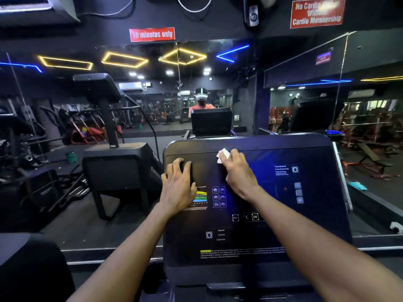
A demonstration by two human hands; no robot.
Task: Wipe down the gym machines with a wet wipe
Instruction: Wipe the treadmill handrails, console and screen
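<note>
Fingers (234, 156) of the right hand (239, 173) are curled around a crumpled white wet wipe (222, 155), pressing it onto the treadmill console (261, 192) near the top edge, roughly mid-width. The wipe sticks out past the fingertips toward the console's far edge. The left hand (177, 188) lies flat with fingers spread and straight, holding nothing, close to the console's upper left corner.

Readable stuff on the panel: an "OK" button (255, 216), plus "Speed" and "Calories" labels lower down; the fine print along the bottom edge is too small to read. On the wall above, a red sign (152, 34) says "15 minutes only", and another red sign (317, 13) reads "No Cardio ... Cardio Membership", partly washed out by glare.
</note>
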